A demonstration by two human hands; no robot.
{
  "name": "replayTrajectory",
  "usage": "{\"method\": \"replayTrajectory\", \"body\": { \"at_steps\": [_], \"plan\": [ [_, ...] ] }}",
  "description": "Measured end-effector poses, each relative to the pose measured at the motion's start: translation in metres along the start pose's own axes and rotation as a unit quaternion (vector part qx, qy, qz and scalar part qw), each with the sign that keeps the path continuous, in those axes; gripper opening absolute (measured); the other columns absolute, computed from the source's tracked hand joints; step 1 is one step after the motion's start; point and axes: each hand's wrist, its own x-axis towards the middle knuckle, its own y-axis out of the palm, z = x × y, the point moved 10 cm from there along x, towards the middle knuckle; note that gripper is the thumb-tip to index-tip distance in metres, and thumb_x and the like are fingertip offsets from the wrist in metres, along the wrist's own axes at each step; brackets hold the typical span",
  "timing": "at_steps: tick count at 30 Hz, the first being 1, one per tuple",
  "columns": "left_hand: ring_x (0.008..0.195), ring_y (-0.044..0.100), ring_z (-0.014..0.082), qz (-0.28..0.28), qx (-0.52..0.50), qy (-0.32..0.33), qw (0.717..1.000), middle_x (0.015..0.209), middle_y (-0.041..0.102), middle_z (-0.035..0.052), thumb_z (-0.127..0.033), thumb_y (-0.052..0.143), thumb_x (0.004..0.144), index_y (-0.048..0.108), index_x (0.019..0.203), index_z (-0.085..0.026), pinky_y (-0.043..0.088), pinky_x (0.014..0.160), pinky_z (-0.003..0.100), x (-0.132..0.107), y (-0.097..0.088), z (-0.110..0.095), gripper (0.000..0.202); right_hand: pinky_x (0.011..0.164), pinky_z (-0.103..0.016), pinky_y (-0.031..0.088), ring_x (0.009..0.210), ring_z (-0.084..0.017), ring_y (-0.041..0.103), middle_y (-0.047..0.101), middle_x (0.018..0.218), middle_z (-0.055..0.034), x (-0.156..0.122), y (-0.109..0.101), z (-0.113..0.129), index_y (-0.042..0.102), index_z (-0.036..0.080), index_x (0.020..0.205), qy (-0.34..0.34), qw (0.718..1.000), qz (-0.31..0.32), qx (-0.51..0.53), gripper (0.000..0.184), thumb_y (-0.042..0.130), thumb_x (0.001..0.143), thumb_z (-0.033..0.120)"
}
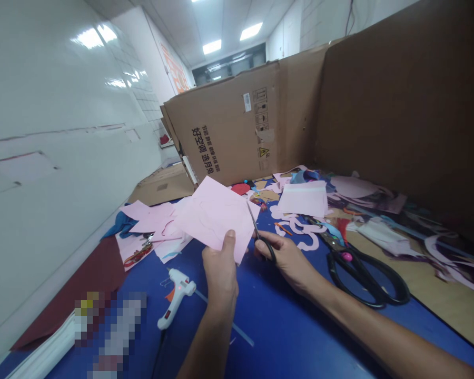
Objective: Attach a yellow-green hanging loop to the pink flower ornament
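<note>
A square sheet of pink paper [217, 210] with a faint curved outline drawn on it is held up in the middle. My left hand [221, 266] grips its lower edge, thumb on top. In my right hand [286, 258] is a small pair of scissors [265, 245] with dark handles, fingers closed round the loops. The blades lie at the sheet's right edge; whether they have cut into it I cannot tell. Behind the left hand, more pink paper [161, 218] lies in a loose pile.
A white glue gun [177, 297] lies on the blue table [268, 326] at left. Large black-handled scissors [363, 279] rest at right, near pink offcuts [308, 239] and a stack of pale sheets [303, 199]. Cardboard walls [237, 131] stand behind; a white panel [43, 105] rises at left.
</note>
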Motion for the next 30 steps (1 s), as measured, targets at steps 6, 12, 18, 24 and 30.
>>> {"method": "replayTrajectory", "body": {
  "at_steps": [6, 12, 18, 24, 30],
  "plan": [
    [0.073, 0.078, 0.0241, 0.004, 0.005, 0.0, 1.0, 0.098, 0.084, 0.0168, -0.039, 0.086, 0.081, 0.083, 0.103, -0.009, 0.061, 0.063, 0.032, 0.0, 0.0004, 0.0011, 0.037, 0.071, -0.03, 0.036, 0.072, -0.016, 0.043, 0.057, 0.076, 0.0025, 0.0022, -0.0011, -0.0033, 0.071, 0.022, 0.086, -0.017, 1.0, 0.016, 0.004, 0.031, 0.08, 0.087, 0.051],
    [0.072, 0.078, 0.0228, 0.003, 0.012, 0.004, 1.0, 0.101, 0.084, 0.0162, -0.039, 0.084, 0.084, 0.083, 0.104, -0.01, 0.061, 0.063, 0.031, 0.0008, -0.001, 0.0024, 0.036, 0.07, -0.029, 0.036, 0.072, -0.015, 0.043, 0.057, 0.076, 0.0026, 0.0028, -0.0019, -0.0059, 0.07, 0.021, 0.085, -0.014, 1.0, 0.014, -0.002, 0.031, 0.08, 0.087, 0.051],
    [0.072, 0.078, 0.0214, 0.002, 0.005, 0.006, 1.0, 0.105, 0.084, 0.0162, -0.039, 0.084, 0.083, 0.083, 0.106, -0.01, 0.061, 0.064, 0.03, 0.0025, -0.0013, 0.0039, 0.037, 0.07, -0.029, 0.036, 0.072, -0.015, 0.042, 0.055, 0.074, 0.0029, 0.0018, -0.0027, -0.0019, 0.069, 0.021, 0.082, -0.02, 1.0, 0.009, -0.011, 0.034, 0.081, 0.087, 0.052],
    [0.067, 0.076, 0.0204, 0.006, 0.003, 0.003, 1.0, 0.1, 0.084, 0.0151, -0.04, 0.085, 0.082, 0.083, 0.102, -0.01, 0.06, 0.061, 0.029, 0.0011, -0.0001, 0.0016, 0.036, 0.069, -0.029, 0.037, 0.071, -0.015, 0.042, 0.055, 0.073, 0.0028, 0.0008, -0.0016, 0.0021, 0.069, 0.021, 0.081, -0.017, 1.0, 0.007, -0.007, 0.04, 0.083, 0.083, 0.058],
    [0.055, 0.069, 0.0189, 0.016, 0.013, -0.009, 1.0, 0.079, 0.08, 0.0124, -0.042, 0.084, 0.081, 0.082, 0.095, -0.008, 0.051, 0.049, 0.026, 0.0024, 0.0012, -0.0006, 0.037, 0.068, -0.029, 0.037, 0.071, -0.015, 0.044, 0.057, 0.074, 0.0028, 0.0007, -0.0042, -0.0035, 0.074, 0.02, 0.094, 0.001, 1.0, -0.005, -0.004, 0.047, 0.085, 0.079, 0.063]
  ]
}}
